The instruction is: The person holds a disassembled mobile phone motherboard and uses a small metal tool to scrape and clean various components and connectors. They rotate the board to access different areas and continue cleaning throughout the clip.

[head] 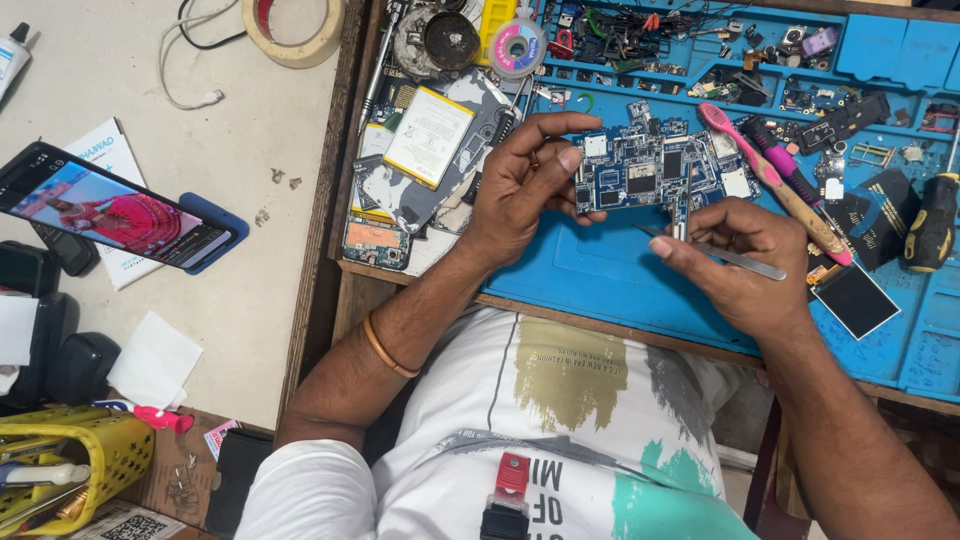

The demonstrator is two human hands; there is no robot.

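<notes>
Nearest the body, the right hand (745,262) is seen closed in a pinch on a pair of metal tweezers (722,252), whose tips are brought to the lower edge of the circuit board (650,170). The left hand (520,185) is curled around the board's left end, thumb and fingertips pressed on its edge, so the board is held just above the blue work mat (610,275). The board is judged light, thin and stiff, but fragile: its small chips and shields could be knocked off or cracked by bending, so it is best gripped by the bare edges only, never by the parts on its face. Beyond it, a pink toothbrush (770,175) is laid slantwise on the mat, and a flat battery (428,135) lies farther left
</notes>
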